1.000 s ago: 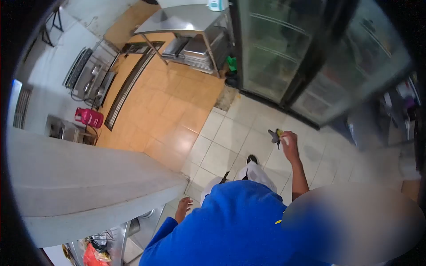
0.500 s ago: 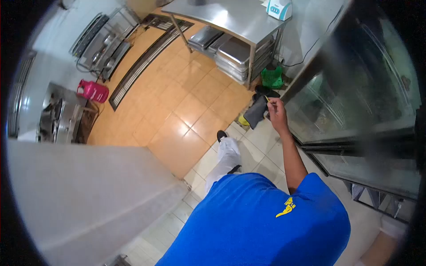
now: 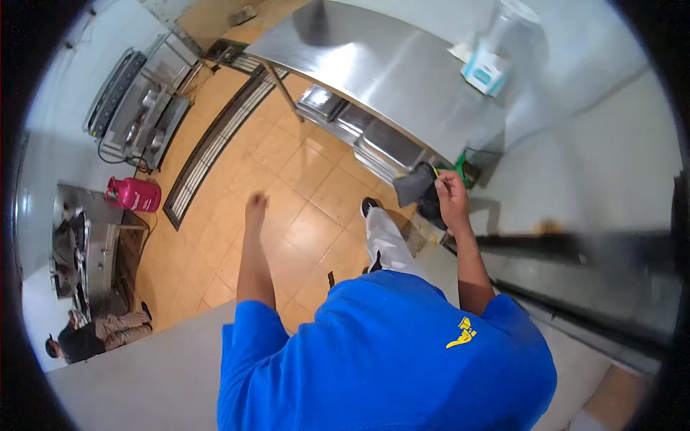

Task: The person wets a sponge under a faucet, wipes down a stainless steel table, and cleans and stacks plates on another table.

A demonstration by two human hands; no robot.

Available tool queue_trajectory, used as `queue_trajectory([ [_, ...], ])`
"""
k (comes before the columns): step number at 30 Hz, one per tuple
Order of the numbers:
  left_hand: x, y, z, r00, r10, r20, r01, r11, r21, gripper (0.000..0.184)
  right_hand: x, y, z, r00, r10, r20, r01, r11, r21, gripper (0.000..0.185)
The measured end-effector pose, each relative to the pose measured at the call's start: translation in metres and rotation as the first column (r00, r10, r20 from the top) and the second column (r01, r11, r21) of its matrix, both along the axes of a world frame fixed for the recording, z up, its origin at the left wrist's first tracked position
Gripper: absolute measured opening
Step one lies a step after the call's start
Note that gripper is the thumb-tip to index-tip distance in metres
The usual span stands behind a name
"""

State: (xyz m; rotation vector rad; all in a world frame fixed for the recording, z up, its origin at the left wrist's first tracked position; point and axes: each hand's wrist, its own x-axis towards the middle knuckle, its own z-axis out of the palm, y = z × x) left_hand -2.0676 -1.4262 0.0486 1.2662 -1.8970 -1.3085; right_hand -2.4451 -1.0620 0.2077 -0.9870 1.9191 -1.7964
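Note:
My right hand (image 3: pixel 453 200) pinches a dark grey cloth (image 3: pixel 415 184) by a corner near its yellow edge. The cloth hangs out to the left of my fingers, in front of the steel table's lower right end. Out over the orange tiled floor, my left hand (image 3: pixel 256 206) looks loosely curled and a little blurred. No object shows in it, and it touches nothing. Behind the cloth, a dark shape (image 3: pixel 431 207) is partly covered by my right hand.
A steel table (image 3: pixel 388 57) with lidded metal trays (image 3: pixel 392 144) beneath stands ahead. A white-and-teal box (image 3: pixel 486 72) rests on it. Left are a pink gas cylinder (image 3: pixel 134 194), stoves (image 3: pixel 93 255), a floor drain grate (image 3: pixel 215 129) and another person (image 3: pixel 93 336). A low wall (image 3: pixel 172 345) runs nearby.
I have moved forward toward the steel table, and the glass-door fridge has slipped behind on the right. My left hand has come into view. The cloth stays in my right hand.

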Motion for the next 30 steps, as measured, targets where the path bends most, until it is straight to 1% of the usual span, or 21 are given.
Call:
queue_trajectory([
  [2,-0.081,-0.036,0.069,0.994,0.004,-0.106,0.0,1.0,0.031,0.026,-0.021,-0.04,-0.022,1.0,0.022,0.017,-0.023,0.999,0.05,0.015],
  [4,-0.119,-0.069,0.07,0.996,-0.035,-0.085,0.031,0.998,-0.046,0.028,-0.029,-0.093,-0.026,0.997,0.035,-0.063,-0.022,0.978,0.205,0.017],
  [6,-0.134,-0.092,0.04,0.996,-0.088,-0.007,0.086,0.986,-0.144,0.03,-0.044,-0.145,-0.061,0.986,0.136,-0.093,-0.11,0.965,0.239,0.018],
  [8,-0.093,-0.103,-0.032,0.918,-0.081,0.389,0.193,0.946,-0.259,0.03,-0.051,-0.201,-0.058,0.967,0.239,-0.083,-0.215,0.951,0.223,0.018],
  [9,-0.072,-0.09,-0.023,0.925,-0.138,0.355,0.214,0.959,-0.184,0.028,-0.048,-0.223,-0.056,0.954,0.289,-0.074,-0.267,0.938,0.222,0.018],
  [10,-0.001,-0.09,-0.12,0.937,-0.045,0.347,0.071,0.995,-0.064,0.025,-0.048,-0.245,-0.057,0.944,0.322,-0.071,-0.299,0.927,0.225,0.018],
  [11,0.03,-0.078,-0.117,0.925,-0.084,0.371,0.049,0.993,0.103,0.024,-0.05,-0.268,-0.058,0.933,0.351,-0.079,-0.326,0.917,0.229,0.017],
  [12,0.072,-0.068,-0.137,0.759,-0.205,0.618,0.175,0.978,0.11,0.025,-0.053,-0.29,-0.06,0.922,0.376,-0.091,-0.347,0.908,0.235,0.017],
  [13,0.093,-0.05,-0.108,0.3,-0.222,0.928,0.666,0.745,-0.037,0.018,-0.055,-0.312,-0.05,0.913,0.407,0.026,-0.403,0.891,0.211,0.017],
  [14,0.097,-0.046,-0.082,0.082,-0.507,0.858,0.254,0.843,0.473,0.018,-0.056,-0.336,-0.035,0.89,0.431,0.146,-0.453,0.873,0.18,0.016],
  [15,0.115,-0.046,-0.07,0.107,-0.572,0.813,0.057,0.82,0.57,0.018,-0.057,-0.359,-0.027,0.891,0.446,0.08,-0.453,0.873,0.181,0.016],
  [16,0.133,-0.052,-0.066,0.328,-0.476,0.816,-0.191,0.813,0.551,0.018,-0.058,-0.385,-0.02,0.878,0.461,0.126,-0.477,0.862,0.171,0.016],
  [17,0.155,-0.064,-0.073,0.529,-0.278,0.802,-0.427,0.73,0.534,0.018,-0.057,-0.414,-0.016,0.864,0.473,0.173,-0.498,0.853,0.155,0.016],
  [18,0.167,-0.086,-0.079,0.621,-0.053,0.782,-0.595,0.617,0.515,0.018,-0.054,-0.444,-0.012,0.849,0.483,0.217,-0.516,0.846,0.134,0.016],
  [21,0.182,-0.194,-0.105,0.664,0.206,0.718,-0.699,0.513,0.499,0.02,-0.036,-0.544,-0.004,0.863,0.461,0.209,-0.49,0.863,0.124,0.015],
  [23,0.19,-0.297,-0.125,0.683,0.302,0.665,-0.695,0.549,0.465,0.022,-0.013,-0.62,-0.017,0.849,0.474,0.235,-0.502,0.862,0.074,0.014],
  [25,0.184,-0.435,-0.145,0.776,0.285,0.563,-0.564,0.713,0.417,0.023,0.009,-0.695,-0.04,0.816,0.492,0.304,-0.502,0.863,-0.048,0.012],
  [27,0.15,-0.581,-0.136,0.898,-0.07,0.434,-0.112,0.918,0.38,0.014,0.035,-0.769,-0.045,0.817,0.398,0.418,-0.386,0.915,-0.116,0.012],
  [28,0.075,-0.637,-0.071,0.878,-0.008,0.478,-0.264,0.826,0.499,0.015,0.039,-0.805,-0.043,0.806,0.376,0.458,-0.346,0.926,-0.15,0.011],
  [29,0.041,-0.695,-0.056,0.913,-0.112,0.393,-0.071,0.904,0.423,0.02,0.041,-0.832,-0.041,0.804,0.365,0.471,-0.351,0.929,-0.121,0.01],
  [30,0.014,-0.749,-0.063,0.99,-0.091,0.109,0.058,0.961,0.272,0.029,0.036,-0.861,-0.032,0.819,0.373,0.435,-0.36,0.926,-0.115,0.011],
])
